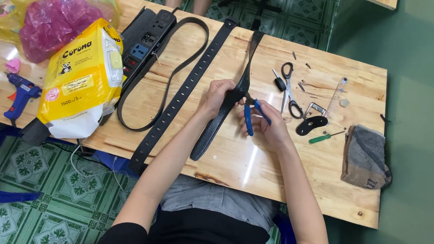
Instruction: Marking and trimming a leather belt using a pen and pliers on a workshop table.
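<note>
- My left hand [219, 96] is wrapped around the black belt [226, 112], fingers [230, 89] curled over its top edge and pinching it tight at mid-length.
- The belt runs from the far edge of the tabletop [255, 164], passes through my left fingers, and its rounded end lies toward me on the wood, just below my wrist.
- My right hand [271, 125] is closed on the blue-handled pliers [253, 115], both handles squeezed in my palm.
- The plier tip points left and meets the belt right beside my left fingertips; whether the tip actually bites the leather, I cannot tell.
- So both hands are nearly touching, belt between them, strap on the left side, tool on the right.
- To the left, a second black strap with a row of holes [179, 98] lies flat, and beside it a thin looped belt [171, 70].
- To the right of my hands: scissors [290, 89], a small black screwdriver [279, 81], a metal buckle [314, 110] with a black leather tab [310, 125], and a green screwdriver [324, 137].
- A folded grey cloth [365, 158] sits near the right edge.
- Far left, a yellow pack [83, 79], a black power strip [144, 40], and a blue glue gun [19, 95].
</note>
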